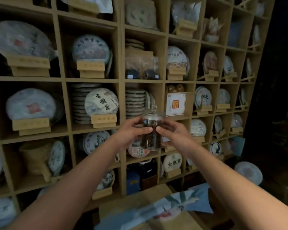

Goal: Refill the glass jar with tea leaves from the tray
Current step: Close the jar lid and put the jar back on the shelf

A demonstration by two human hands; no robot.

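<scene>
**Desk:** What do the hands show?

**Photographer:** The left hand (134, 130) and right hand (171, 132) both grip a lidded glass jar (152, 130), fingers curled round its wall from 9 and 3 o'clock, thumbs nearly meeting across the front. It is held upright in mid-air, arms outstretched, in front of the wooden shelf (121, 80).

**Desk:** And the contents?

**Photographer:** Dark tea leaves (151, 141) fill roughly the lower half. The lid's knob (154, 107) stands at 12 o'clock, lid still seated.

**Desk:** How will it handle?

**Photographer:** Likely light, but rigid, smooth and breakable; the loose lid could slip off if tilted. The mid-wall hold looks sound, and a palm under the base would be safer.

**Desk:** Surroundings?

**Photographer:** Wrapped tea cakes (101, 102) on stands fill the cubbies from 9 through 2 o'clock. Printed papers (166, 208) lie at 6 o'clock. No tray is visible.
</scene>
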